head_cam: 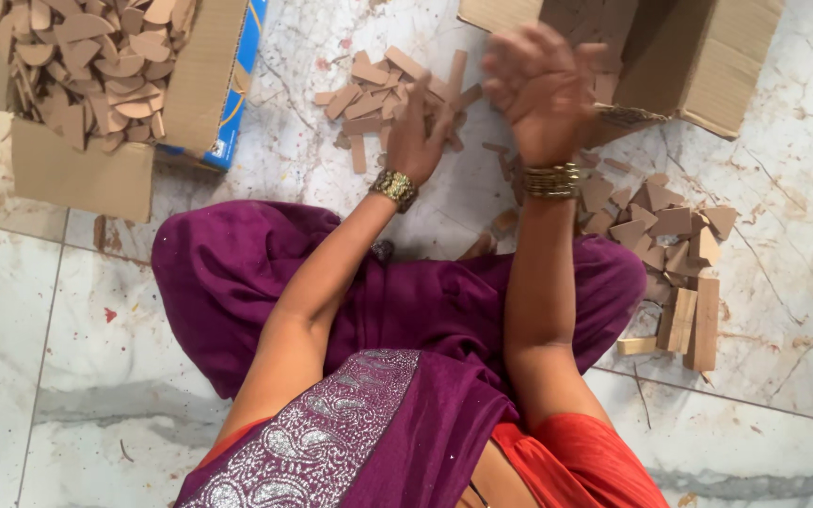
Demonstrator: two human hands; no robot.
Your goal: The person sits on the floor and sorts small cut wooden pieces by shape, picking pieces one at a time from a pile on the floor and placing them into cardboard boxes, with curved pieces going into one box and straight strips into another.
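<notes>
L hand [416, 132] fingers on strip pile [392, 89] at 12; R hand [540, 89] blurred at 1, grip can't tell; fast swing cd scatter strips.

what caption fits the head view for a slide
Seated on a marble floor, a person's left hand reaches into flat wooden strips while the blurred right hand hovers near a cardboard box.

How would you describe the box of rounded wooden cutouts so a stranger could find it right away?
On the marble floor, look to the far upper left, beyond the person's left hand. The open cardboard box there holds half-round wooden pieces; the other piles hold straight strips and angular shapes.
</notes>
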